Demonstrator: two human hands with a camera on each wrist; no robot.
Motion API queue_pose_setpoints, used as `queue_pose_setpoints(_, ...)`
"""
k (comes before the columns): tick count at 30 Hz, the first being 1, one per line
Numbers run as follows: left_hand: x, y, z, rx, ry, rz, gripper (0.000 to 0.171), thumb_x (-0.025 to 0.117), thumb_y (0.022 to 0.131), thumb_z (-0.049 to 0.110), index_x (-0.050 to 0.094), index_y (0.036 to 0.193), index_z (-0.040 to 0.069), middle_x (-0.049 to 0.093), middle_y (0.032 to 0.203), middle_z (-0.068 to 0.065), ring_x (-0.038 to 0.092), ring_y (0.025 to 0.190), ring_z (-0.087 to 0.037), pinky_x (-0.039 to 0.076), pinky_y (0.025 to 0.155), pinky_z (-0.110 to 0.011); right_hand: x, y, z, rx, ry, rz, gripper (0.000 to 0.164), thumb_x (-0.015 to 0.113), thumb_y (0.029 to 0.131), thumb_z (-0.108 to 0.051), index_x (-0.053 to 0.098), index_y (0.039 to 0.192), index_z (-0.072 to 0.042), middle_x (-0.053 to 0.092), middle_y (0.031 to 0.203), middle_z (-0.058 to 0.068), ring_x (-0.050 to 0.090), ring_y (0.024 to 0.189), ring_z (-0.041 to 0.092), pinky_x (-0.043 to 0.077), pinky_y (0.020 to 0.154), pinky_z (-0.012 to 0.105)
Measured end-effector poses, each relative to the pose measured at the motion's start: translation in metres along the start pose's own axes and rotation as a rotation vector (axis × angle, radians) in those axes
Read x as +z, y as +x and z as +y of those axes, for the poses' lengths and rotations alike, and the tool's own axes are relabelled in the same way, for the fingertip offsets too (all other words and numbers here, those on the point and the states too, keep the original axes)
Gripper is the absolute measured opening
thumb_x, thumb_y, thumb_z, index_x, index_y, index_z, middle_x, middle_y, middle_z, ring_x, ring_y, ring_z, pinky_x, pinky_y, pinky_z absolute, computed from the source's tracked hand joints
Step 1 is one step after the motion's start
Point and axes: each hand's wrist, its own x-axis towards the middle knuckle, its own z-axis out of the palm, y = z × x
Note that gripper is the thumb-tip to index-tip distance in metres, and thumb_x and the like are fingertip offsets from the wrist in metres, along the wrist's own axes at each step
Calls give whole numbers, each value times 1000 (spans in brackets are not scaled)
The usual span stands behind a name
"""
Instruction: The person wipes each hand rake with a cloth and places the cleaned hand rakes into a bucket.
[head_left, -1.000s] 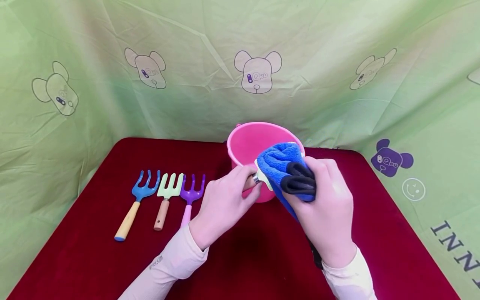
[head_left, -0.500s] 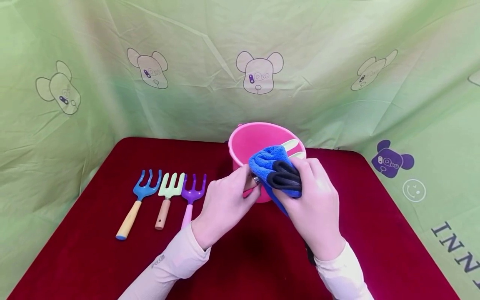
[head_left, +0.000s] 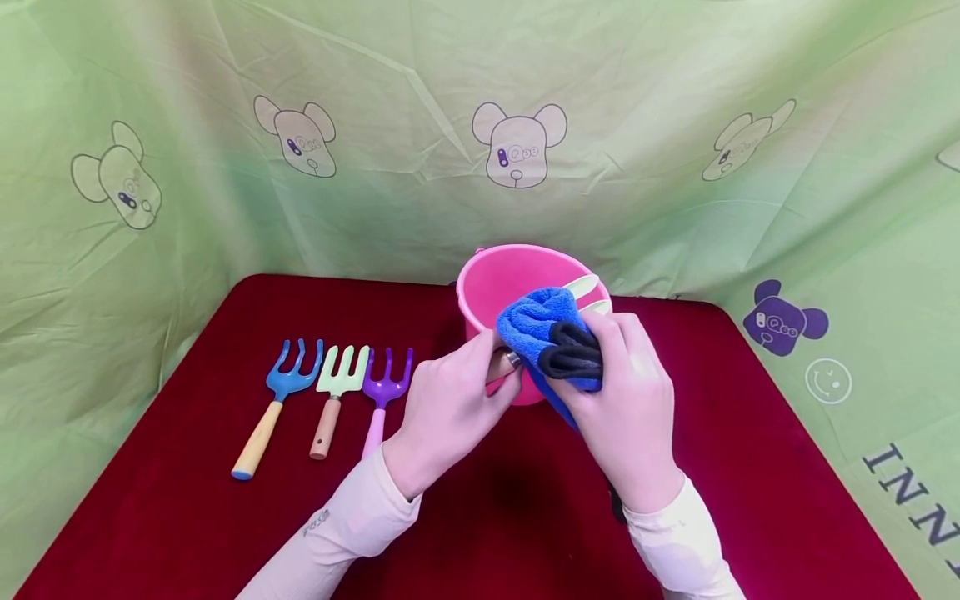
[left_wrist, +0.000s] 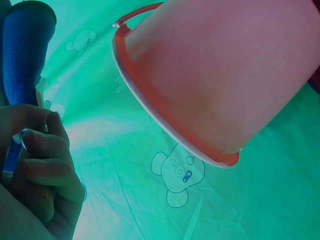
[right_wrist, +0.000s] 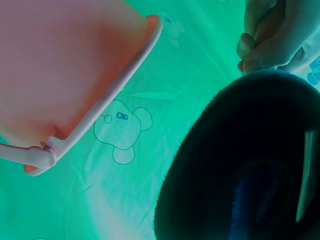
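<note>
My left hand grips the wooden handle of a hand fork, close to its metal collar. The fork's pale green tines stick out past a folded blue towel with black edging. My right hand holds this towel wrapped around the fork's head, so most of the head is hidden. In the left wrist view, the curled fingers sit below the towel. The right wrist view shows the towel large and dark, with a tine at its right.
Behind the hands stands a pink bucket on the red-covered table. Left of them lie a blue fork, a pale green fork and a purple fork. A green printed curtain hangs around the table.
My right hand and the towel have slid left along the fork toward its collar, then shifted slightly up. Pale tines now show beyond the towel. My left hand has stayed almost still.
</note>
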Motion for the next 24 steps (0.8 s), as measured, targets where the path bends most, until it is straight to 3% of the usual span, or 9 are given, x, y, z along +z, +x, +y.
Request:
queue_pose_setpoints(10, -2, 0, 0, 5, -4, 9, 20, 69, 80, 18, 51, 75, 11, 49, 53, 5, 39, 40, -8, 31, 35, -23, 4, 0, 1, -47, 31, 93, 44, 80, 72, -19, 64, 109, -1, 62, 92, 18, 61, 81, 28, 56, 67, 50)
queue_pose_setpoints(24, -2, 0, 0, 9, -1, 27, 19, 69, 79, 19, 53, 76, 10, 53, 53, 5, 44, 41, -7, 35, 34, -24, 6, 1, 3, -55, 35, 110, 44, 80, 72, -19, 64, 109, -1, 63, 93, 18, 62, 84, 27, 57, 68, 50)
